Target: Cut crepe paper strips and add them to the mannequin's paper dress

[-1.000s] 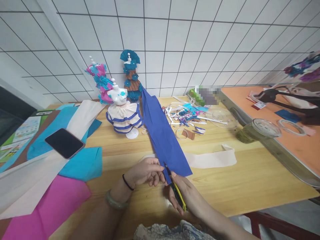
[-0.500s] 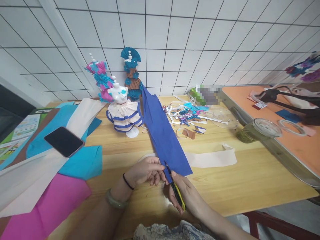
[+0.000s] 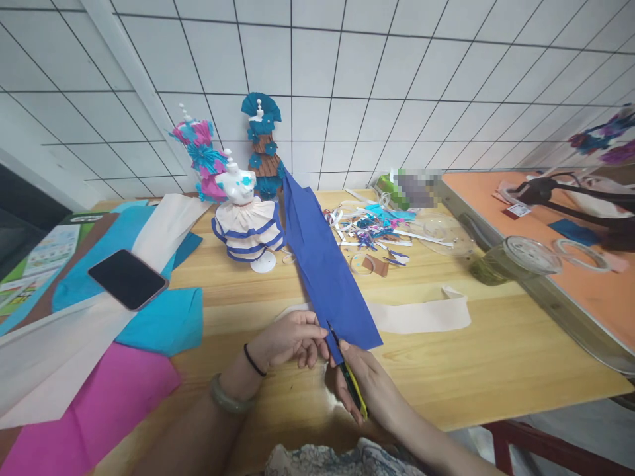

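A long sheet of blue paper (image 3: pixel 330 271) lies slanted across the table, its near end between my hands. My left hand (image 3: pixel 297 338) pinches the left edge of that end. In my right hand (image 3: pixel 364 377) are yellow and black scissors (image 3: pixel 353 383), their blades at the paper near a narrow strip along its left side. A cream paper strip (image 3: pixel 421 316) runs beneath the blue sheet. Just beyond stands a small dress form (image 3: pixel 245 228) in a cream skirt with blue bands.
Two more decorated forms (image 3: pixel 268 149) stand by the tiled wall. Coloured paper sheets (image 3: pixel 163 324) and a phone (image 3: pixel 127 279) lie at left. Paper scraps (image 3: pixel 372 225) are heaped at the back, with a clear jar (image 3: pixel 513 258) at right, beside an orange surface (image 3: pixel 570 291).
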Action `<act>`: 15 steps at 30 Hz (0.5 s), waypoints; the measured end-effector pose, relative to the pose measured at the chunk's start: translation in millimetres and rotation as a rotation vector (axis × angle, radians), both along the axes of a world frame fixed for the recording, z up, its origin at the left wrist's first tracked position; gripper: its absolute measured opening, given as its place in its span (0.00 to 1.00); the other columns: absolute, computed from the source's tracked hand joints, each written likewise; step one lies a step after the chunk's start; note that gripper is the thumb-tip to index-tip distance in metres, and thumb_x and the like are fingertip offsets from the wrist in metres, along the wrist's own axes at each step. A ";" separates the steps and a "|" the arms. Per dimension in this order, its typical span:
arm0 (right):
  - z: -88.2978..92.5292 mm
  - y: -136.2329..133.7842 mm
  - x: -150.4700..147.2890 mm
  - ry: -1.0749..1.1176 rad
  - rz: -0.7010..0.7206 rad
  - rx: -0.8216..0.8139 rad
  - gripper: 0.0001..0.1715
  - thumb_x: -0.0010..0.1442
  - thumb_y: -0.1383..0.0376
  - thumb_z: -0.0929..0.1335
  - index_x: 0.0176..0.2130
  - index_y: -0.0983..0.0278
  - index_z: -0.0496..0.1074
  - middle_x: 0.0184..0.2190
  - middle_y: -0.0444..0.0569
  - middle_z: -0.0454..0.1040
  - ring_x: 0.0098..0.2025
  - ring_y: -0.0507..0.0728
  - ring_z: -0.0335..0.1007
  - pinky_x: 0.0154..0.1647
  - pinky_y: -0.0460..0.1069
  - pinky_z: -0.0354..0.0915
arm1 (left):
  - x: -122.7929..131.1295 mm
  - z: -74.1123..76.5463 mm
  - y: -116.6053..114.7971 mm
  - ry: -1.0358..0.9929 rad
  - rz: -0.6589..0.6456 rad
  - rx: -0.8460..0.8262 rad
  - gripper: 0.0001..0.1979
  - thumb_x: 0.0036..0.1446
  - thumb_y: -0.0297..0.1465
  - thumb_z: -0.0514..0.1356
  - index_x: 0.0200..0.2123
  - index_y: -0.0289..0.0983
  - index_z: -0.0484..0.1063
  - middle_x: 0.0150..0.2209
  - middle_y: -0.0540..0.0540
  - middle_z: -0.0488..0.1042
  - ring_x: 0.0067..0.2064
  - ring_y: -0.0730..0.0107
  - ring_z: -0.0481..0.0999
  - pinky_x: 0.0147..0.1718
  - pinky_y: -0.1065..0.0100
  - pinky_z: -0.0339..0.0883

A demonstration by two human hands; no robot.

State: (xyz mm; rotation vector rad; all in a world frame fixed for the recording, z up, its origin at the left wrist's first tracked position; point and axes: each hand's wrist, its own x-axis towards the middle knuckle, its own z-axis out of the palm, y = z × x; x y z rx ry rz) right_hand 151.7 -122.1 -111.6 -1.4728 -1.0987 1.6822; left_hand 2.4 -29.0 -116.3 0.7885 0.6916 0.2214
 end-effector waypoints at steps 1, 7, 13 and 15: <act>0.8 0.5 -0.1 0.000 0.006 -0.002 0.35 0.60 0.42 0.51 0.20 0.63 0.63 0.08 0.41 0.61 0.10 0.48 0.53 0.15 0.45 0.52 | -0.1 -0.3 0.0 -0.004 -0.001 0.003 0.14 0.46 0.36 0.63 0.28 0.33 0.64 0.23 0.44 0.75 0.15 0.78 0.68 0.10 0.79 0.56; 7.7 6.9 -0.5 0.033 0.015 -0.029 0.33 0.60 0.43 0.52 0.23 0.64 0.63 0.07 0.40 0.61 0.09 0.49 0.53 0.14 0.44 0.51 | -2.0 -6.8 -0.3 -0.028 -0.015 0.028 0.11 0.49 0.35 0.61 0.28 0.32 0.65 0.23 0.46 0.75 0.15 0.80 0.67 0.11 0.79 0.56; 7.1 10.7 -0.7 0.060 0.019 0.000 0.30 0.62 0.46 0.52 0.26 0.64 0.63 0.07 0.39 0.62 0.08 0.48 0.53 0.14 0.44 0.50 | -2.5 -7.9 -0.5 -0.023 -0.025 0.052 0.10 0.50 0.34 0.60 0.28 0.32 0.66 0.24 0.46 0.74 0.14 0.82 0.65 0.10 0.79 0.54; 8.5 11.0 -1.3 0.045 0.015 0.010 0.30 0.62 0.47 0.52 0.25 0.64 0.63 0.07 0.38 0.61 0.09 0.48 0.53 0.15 0.44 0.52 | -2.4 -7.6 -0.5 -0.020 -0.026 0.055 0.10 0.50 0.34 0.60 0.27 0.32 0.66 0.24 0.46 0.74 0.14 0.81 0.65 0.10 0.79 0.52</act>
